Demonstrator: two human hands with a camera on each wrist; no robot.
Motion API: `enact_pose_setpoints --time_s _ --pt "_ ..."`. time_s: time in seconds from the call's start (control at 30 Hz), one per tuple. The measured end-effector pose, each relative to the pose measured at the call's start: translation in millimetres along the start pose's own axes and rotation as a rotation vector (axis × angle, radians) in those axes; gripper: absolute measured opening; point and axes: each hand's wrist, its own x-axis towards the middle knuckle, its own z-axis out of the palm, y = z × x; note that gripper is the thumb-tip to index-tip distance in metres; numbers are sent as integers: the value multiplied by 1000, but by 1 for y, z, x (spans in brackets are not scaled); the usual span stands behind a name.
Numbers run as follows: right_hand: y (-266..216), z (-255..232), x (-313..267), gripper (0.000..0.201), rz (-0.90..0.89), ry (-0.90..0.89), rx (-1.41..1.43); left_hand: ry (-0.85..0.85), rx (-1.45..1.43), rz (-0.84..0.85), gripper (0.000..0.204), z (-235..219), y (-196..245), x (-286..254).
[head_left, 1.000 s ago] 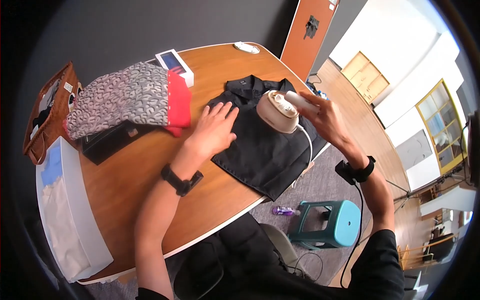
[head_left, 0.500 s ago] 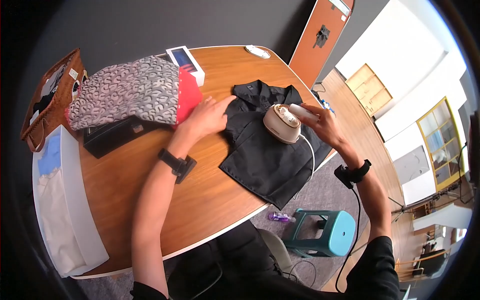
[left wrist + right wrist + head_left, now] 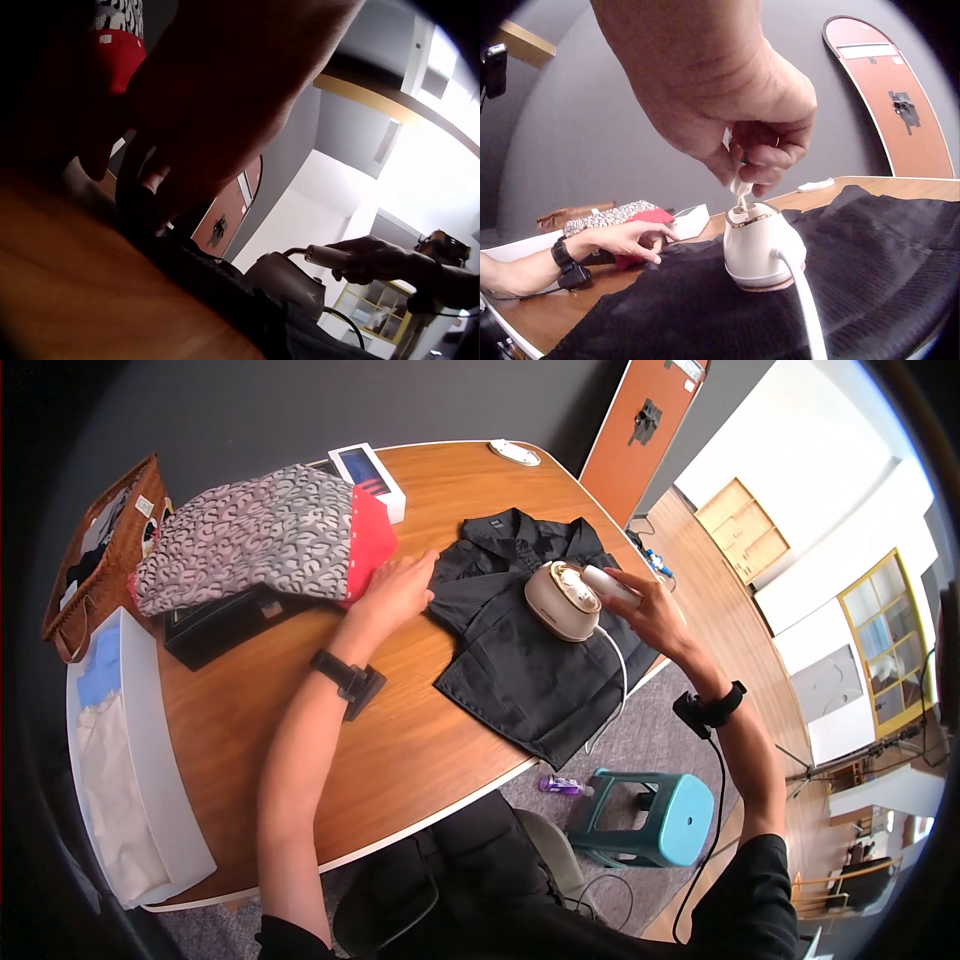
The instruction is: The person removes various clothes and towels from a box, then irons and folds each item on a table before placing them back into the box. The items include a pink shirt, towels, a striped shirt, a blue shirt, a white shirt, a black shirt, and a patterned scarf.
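Note:
A black collared shirt lies spread over the right part of the table. My right hand grips the pale handle of a small white iron with gold trim. In the right wrist view the iron stands with its soleplate down on the cloth, its white cord trailing off the front. At the shirt's left sleeve, my left hand pinches the sleeve's edge between thumb and fingers. Those fingers are dark in the left wrist view, low over the tabletop.
Left of my left hand, a leopard-print cloth with red trim covers a black box. A woven basket and a white tray of folded clothes stand farther left. A white box sits behind. Below the table edge is a teal stool.
My left hand has left the shirt's upper front, moved left, and come down at the sleeve, which now spreads farther left. The right hand keeps the iron on almost the same spot of the shirt.

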Motion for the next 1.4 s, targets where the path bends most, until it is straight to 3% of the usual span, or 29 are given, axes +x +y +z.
enact_pose_setpoints --time_s 0.13,0.23,0.3,0.37,0.47,0.63,0.8,0.9,1.07,1.13,1.2,1.3,1.4 --pt "2 2 0 47 -32 20 19 53 293 87 69 -3 10 -10" --pt "9 5 5 48 -120 44 41 -131 -2 270 68 -31 48 -30" --pt "4 7 7 48 -158 31 73 -207 -175 497 64 -29 64 -39" --pt "-16 11 0 49 -151 11 47 -358 -94 463 66 -28 84 -49" --pt "-28 20 -7 46 -189 12 46 -468 118 263 69 -10 90 -47" --pt "-4 22 -3 46 -227 102 8 -444 196 242 70 14 75 -45" --pt "47 13 21 41 -137 264 -6 -438 203 267 68 18 72 -44" --pt "77 3 35 40 21 278 88 -438 210 275 67 19 73 -44" --pt "127 -6 51 46 13 382 -114 -434 180 238 65 17 74 -48" --pt "142 -10 56 46 125 378 -133 -427 180 242 65 17 73 -48" --pt "141 -17 56 48 240 342 -105 -422 184 256 65 20 71 -46" --pt "143 -15 57 48 159 411 -225 -358 136 209 65 23 71 -48" --pt "147 -17 51 50 240 446 -285 -353 130 164 63 19 74 -51"
